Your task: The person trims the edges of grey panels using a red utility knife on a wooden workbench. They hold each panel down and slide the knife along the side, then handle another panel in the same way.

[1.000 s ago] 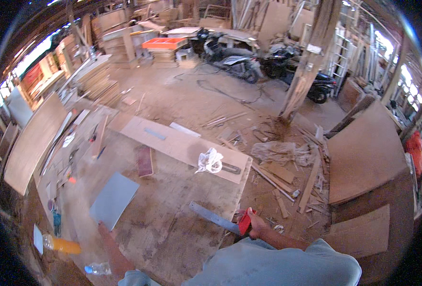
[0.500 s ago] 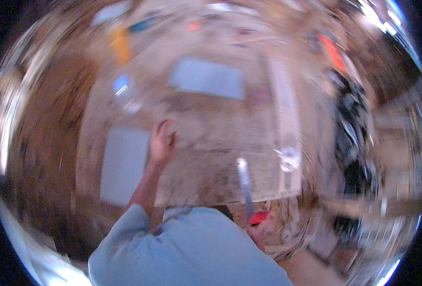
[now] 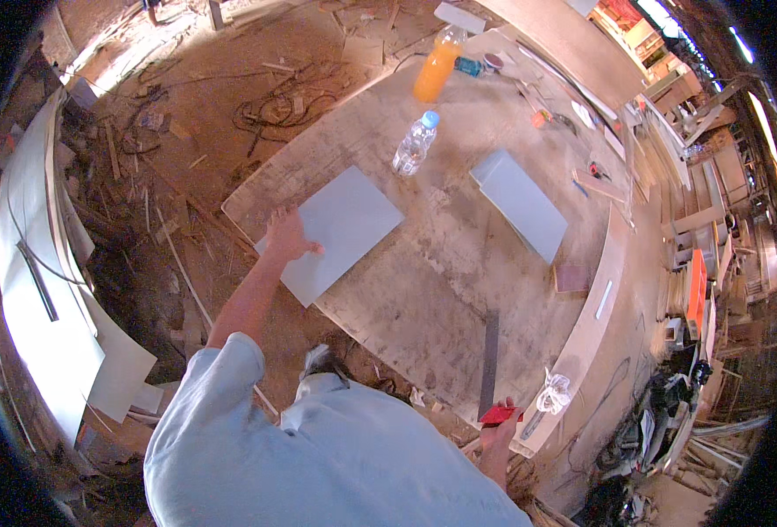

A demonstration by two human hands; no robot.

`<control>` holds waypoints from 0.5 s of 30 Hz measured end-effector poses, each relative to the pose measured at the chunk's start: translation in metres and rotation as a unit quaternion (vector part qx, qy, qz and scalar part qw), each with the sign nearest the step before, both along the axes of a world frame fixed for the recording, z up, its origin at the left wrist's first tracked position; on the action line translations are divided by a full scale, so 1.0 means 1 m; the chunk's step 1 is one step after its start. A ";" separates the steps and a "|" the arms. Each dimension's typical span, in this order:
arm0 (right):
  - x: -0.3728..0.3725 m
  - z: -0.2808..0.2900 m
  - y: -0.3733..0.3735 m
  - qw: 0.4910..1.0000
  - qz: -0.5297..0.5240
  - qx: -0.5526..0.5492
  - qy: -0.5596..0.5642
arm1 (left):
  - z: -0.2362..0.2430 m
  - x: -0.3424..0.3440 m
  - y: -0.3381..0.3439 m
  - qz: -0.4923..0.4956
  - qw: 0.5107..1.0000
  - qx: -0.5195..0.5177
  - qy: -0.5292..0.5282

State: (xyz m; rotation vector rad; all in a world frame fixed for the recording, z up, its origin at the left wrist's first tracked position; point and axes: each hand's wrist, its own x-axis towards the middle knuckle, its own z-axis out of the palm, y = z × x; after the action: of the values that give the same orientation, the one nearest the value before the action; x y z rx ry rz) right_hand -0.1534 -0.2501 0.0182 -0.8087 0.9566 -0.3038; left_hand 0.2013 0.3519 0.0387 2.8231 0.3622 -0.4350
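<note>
My left hand (image 3: pixel 285 237) lies on the left part of a light grey rectangular panel (image 3: pixel 349 224), fingers and thumb spread over its surface. The panel rests flat on a worn wooden worktable (image 3: pixel 406 290), reaching to the table's left edge. Low on the right, my right hand (image 3: pixel 497 436) is closed round the red handle of a try square (image 3: pixel 490 364). Its long dark blade points away from me over the tabletop. Two stacked grey panels (image 3: pixel 524 206) lie farther right, with a small brownish block (image 3: pixel 571 278) beside their near corner.
A clear bottle with a blue cap (image 3: pixel 415 145) and an orange drink bottle (image 3: pixel 437 66) stand toward the far side. Crumpled clear plastic (image 3: pixel 553 393) sits on a long pale board (image 3: pixel 581 351) at the right. Cables (image 3: pixel 287 105) and wood scraps litter the floor.
The view has turned and sharpened from a blur. My left hand, earlier raised over the bare tabletop, is now on the left grey panel. The try square stays in my right hand.
</note>
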 end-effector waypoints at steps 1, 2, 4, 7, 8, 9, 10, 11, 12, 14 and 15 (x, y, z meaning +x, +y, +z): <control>0.008 0.006 0.015 0.999 -0.015 0.004 0.050 | -0.006 0.003 0.010 -0.008 1.000 0.027 0.000; 0.007 0.006 0.014 0.999 -0.004 0.010 0.033 | -0.002 0.013 0.007 -0.025 0.999 0.044 -0.008; -0.003 -0.002 0.008 1.000 0.012 0.022 0.000 | 0.004 0.022 0.002 -0.044 0.998 0.035 -0.042; -0.004 -0.012 0.012 0.997 0.031 0.038 -0.058 | -0.008 0.019 0.016 -0.003 0.993 -0.054 -0.110; -0.009 -0.018 0.012 0.993 0.056 0.055 -0.087 | -0.010 0.018 0.023 0.024 0.987 -0.088 -0.134; -0.010 -0.024 0.012 0.995 0.040 0.033 -0.088 | -0.009 0.016 0.022 0.042 0.983 -0.090 -0.152; -0.008 -0.027 0.014 0.996 0.022 0.013 -0.086 | -0.003 0.013 0.023 0.060 0.979 -0.092 -0.172; -0.005 -0.027 0.019 0.997 0.002 -0.006 -0.083 | 0.002 0.009 0.019 0.064 0.975 -0.078 -0.196; -0.005 -0.012 0.023 0.997 0.004 0.007 -0.079 | 0.016 0.002 0.000 0.076 0.977 -0.063 -0.187; -0.013 0.033 0.026 0.997 0.007 0.030 -0.073 | 0.064 -0.025 -0.051 0.101 0.980 -0.034 -0.169; -0.015 0.029 0.020 0.993 -0.022 0.070 -0.092 | 0.071 -0.033 -0.056 0.087 0.974 -0.031 -0.204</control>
State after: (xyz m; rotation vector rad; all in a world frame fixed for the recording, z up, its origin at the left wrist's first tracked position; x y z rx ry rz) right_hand -0.1683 -0.2297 0.0477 -0.6213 0.8128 -0.3396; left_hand 0.1684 0.2957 0.1095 2.6965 0.4903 0.1686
